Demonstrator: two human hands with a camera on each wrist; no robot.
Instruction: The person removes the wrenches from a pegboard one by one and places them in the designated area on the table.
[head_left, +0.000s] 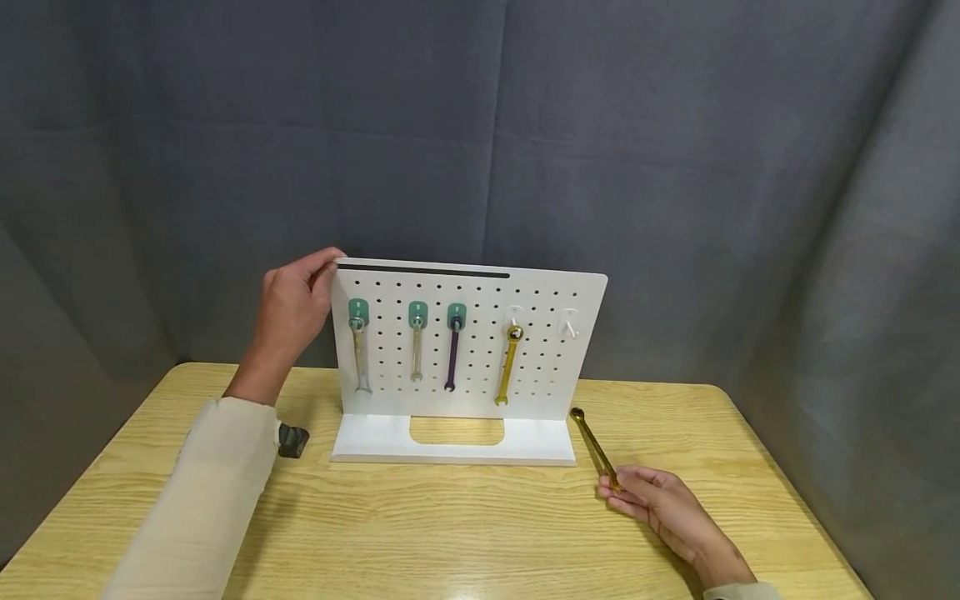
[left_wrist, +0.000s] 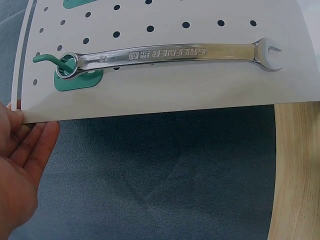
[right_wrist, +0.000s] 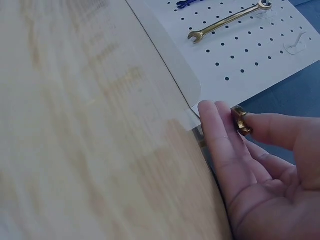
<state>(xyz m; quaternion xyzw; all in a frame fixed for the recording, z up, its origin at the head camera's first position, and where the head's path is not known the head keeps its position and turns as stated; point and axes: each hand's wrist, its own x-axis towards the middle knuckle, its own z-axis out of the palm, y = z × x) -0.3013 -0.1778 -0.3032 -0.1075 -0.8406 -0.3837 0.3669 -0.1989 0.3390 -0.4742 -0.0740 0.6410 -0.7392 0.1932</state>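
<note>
My left hand (head_left: pixel 291 310) holds the upper left corner of a white pegboard (head_left: pixel 468 406), thumb in front and fingers at its edge. My right hand (head_left: pixel 675 510) pinches one end of a gold combination wrench (head_left: pixel 595 443) between thumb and fingers; its ring end points toward the board's lower right. In the right wrist view the pinched open end (right_wrist: pixel 241 120) shows. On green hooks hang a silver wrench (left_wrist: pixel 170 53), a second silver wrench (head_left: pixel 417 354) and a purple wrench (head_left: pixel 453 358). Another gold wrench (head_left: pixel 508 367) hangs from a clear hook.
A clear hook (head_left: pixel 571 326) at the board's right side bears nothing. The board's white base (head_left: pixel 367 437) stands on a wooden table (head_left: pixel 450 525). Beside the left sleeve is a small dark object (head_left: pixel 292 441). A grey curtain (head_left: pixel 480 133) hangs behind.
</note>
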